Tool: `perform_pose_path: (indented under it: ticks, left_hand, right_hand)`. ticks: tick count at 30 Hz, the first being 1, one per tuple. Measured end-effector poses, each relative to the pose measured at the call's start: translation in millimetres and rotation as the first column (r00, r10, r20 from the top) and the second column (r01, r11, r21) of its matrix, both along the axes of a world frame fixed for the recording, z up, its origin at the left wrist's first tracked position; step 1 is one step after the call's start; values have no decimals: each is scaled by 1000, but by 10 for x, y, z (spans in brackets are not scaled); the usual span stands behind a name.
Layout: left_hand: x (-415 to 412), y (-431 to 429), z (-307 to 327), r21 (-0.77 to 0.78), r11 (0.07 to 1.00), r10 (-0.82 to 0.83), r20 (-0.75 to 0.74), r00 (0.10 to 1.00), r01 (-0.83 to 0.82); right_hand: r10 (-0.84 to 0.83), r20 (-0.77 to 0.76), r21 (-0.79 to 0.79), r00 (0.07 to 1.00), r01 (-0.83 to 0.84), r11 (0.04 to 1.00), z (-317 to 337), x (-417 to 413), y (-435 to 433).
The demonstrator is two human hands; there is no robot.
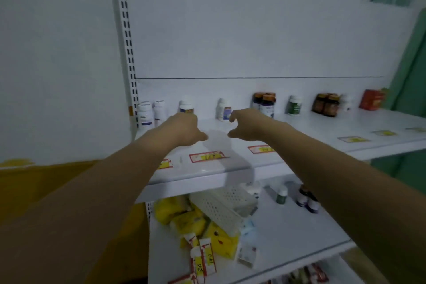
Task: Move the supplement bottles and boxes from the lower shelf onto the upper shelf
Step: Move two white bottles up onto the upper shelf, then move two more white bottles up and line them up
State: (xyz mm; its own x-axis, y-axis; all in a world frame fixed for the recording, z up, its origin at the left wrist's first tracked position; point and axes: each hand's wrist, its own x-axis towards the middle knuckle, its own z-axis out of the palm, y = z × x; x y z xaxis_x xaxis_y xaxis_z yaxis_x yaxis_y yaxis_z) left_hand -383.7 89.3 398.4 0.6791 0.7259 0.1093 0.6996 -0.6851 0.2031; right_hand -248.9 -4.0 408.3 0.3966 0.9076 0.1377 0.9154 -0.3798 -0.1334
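A: What's on the white metal upper shelf (322, 127) rn?

B: Row of supplement stuff along the back. From the left: two white plastic bottles w/ blue labels (145, 114), close together, then a white bottle w/ a dark label (186, 106), then a small white bottle w/ a blue-and-white label (224, 109). Further right a pair of amber-capped dark bottles (265, 102), a green-labelled white bottle (294, 105), two dark brown bottles (325, 104), and a red cardboard box (371, 99) at the far right.

A: And the hands?

B: Both up over that shelf. Left hand (182, 130) is curled round the base of the dark-label bottle, fingers look closed on it, tho it's blurry. Right hand (247, 125) is half open, fingers and thumb spread in a C shape, holding nothing, just beside the blue-and-white one w/o touching.

A: Lower shelf?

B: The white lower shelf (299, 233) has a small green bottle (281, 196) and a couple of dark bottles w/ blue labels (307, 199) toward the back right, partly behind the right forearm. Left side there's a white perforated plastic basket (221, 207) lying tilted, yellow packets (182, 217) heaped beside and under it, and red-and-white price tags (202, 260) near the front edge.

A: Tags on top too?

B: Yep, red-framed yellow shelf labels (207, 156) along the upper shelf's front.
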Motion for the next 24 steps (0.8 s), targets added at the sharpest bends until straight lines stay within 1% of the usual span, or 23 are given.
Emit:
perform_pose_path:
  ticks: [6,11,13,17,21,24]
  left_hand:
    - [620,-915,-80,-35,968,-251,-34,967,250]
    - [1346,-1878,-146,-45,888,-457,21,889,457]
    - [1693,-2236,-206,-55,858,-509,33,860,510]
    - [2450,-2827,-426,-105,829,-547,51,835,549]
    - [3100,-3239,-778,-232,827,-512,66,856,513]
    - [3475,-3392,-1007,-259,833,-497,41,867,490]
  right_hand:
    - [-237,-45,-49,971,235,971,-93,462,-1217]
    - [-437,-58,-81,898,432,898,-256,1019,-2341]
    - [-500,-71,-84,863,494,865,-320,1261,-2749]
    - [-576,-94,-122,812,565,816,-453,1813,-3480]
    - [-610,-103,-151,786,593,791,-643,2443,-4066]
    - [-616,-124,-191,778,590,784,-816,2896,-4349]
